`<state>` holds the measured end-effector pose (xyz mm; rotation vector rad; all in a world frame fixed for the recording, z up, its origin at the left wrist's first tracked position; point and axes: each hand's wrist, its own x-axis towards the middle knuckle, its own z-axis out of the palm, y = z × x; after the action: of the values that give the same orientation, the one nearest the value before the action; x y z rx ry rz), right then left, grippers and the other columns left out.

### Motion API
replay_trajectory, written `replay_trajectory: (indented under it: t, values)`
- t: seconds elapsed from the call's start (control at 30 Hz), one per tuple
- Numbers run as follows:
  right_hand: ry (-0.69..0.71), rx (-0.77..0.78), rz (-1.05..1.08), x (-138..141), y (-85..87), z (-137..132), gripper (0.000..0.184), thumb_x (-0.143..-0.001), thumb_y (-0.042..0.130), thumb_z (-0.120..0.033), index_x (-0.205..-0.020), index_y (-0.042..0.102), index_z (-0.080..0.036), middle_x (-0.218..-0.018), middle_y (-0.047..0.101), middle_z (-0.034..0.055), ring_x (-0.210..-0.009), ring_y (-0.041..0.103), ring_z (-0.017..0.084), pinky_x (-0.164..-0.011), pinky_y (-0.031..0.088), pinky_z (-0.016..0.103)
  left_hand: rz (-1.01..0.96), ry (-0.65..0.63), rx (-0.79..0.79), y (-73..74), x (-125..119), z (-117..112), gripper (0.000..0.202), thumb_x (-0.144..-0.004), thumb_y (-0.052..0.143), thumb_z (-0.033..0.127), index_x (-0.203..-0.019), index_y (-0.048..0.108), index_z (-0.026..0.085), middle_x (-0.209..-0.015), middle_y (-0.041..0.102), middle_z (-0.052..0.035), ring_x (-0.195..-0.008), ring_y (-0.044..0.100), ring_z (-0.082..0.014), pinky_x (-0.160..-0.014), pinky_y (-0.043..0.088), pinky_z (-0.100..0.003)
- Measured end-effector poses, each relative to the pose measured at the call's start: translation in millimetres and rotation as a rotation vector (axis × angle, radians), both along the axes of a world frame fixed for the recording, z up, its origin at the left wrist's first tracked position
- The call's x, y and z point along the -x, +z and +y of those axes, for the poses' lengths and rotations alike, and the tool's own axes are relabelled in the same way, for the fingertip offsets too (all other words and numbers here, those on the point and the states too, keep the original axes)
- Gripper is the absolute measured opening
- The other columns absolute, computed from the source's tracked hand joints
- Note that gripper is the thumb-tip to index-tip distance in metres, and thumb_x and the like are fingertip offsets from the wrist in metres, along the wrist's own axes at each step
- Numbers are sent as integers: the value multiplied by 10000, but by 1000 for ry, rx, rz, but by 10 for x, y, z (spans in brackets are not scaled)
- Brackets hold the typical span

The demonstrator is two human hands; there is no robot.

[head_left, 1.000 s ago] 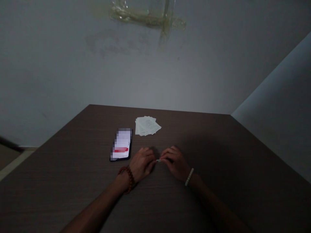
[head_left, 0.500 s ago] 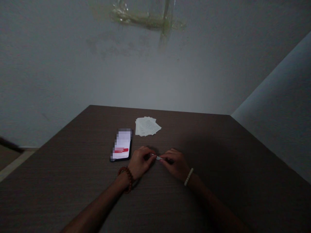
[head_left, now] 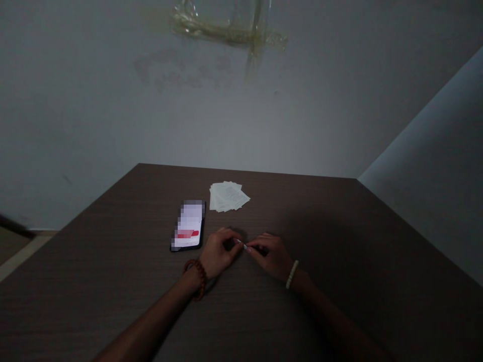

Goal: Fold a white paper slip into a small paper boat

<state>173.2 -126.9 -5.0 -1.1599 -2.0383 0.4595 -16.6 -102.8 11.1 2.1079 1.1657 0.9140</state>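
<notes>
My left hand [head_left: 220, 253] and my right hand [head_left: 272, 255] meet fingertip to fingertip low over the table. Between them they pinch a small white strip of paper [head_left: 243, 244], narrow and tilted down to the right. Most of the strip is hidden by the fingers, so its full shape does not show. Just left of my left hand lies a phone [head_left: 190, 225] with a lit screen. Beyond both hands rests a fanned pile of white paper slips [head_left: 228, 196] with faint print.
The dark brown wooden table [head_left: 302, 201] reaches back to a grey wall [head_left: 241, 115]. Yellowed tape [head_left: 226, 35] clings to the wall higher up. Along the right side stands another pale surface [head_left: 441, 166].
My right hand has shifted slightly left, bringing its fingertips closer to the left hand's. The white strip now shows narrower and more steeply tilted. Phone and paper pile stay put.
</notes>
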Motion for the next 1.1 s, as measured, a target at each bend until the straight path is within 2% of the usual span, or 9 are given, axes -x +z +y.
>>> replay_trajectory:
  t: [0.43,1.1]
  values:
    - [-68,24,86,27,-8,-19,110,-759,685,-218,-866,714,-218,-685,675,1,-594,560,131,-623,439,272,-46,-2,76,-29,9,21,124,-766,649,238,-865,691,176,-803,649,-36,-738,589,-165,-660,458,-274]
    - [-68,21,55,28,-22,-20,143,-832,618,-241,-941,710,-234,-746,695,14,-633,587,139,-619,444,269,-60,-32,55,-4,17,15,119,-760,660,233,-862,691,183,-787,634,-32,-743,578,-164,-656,451,-273]
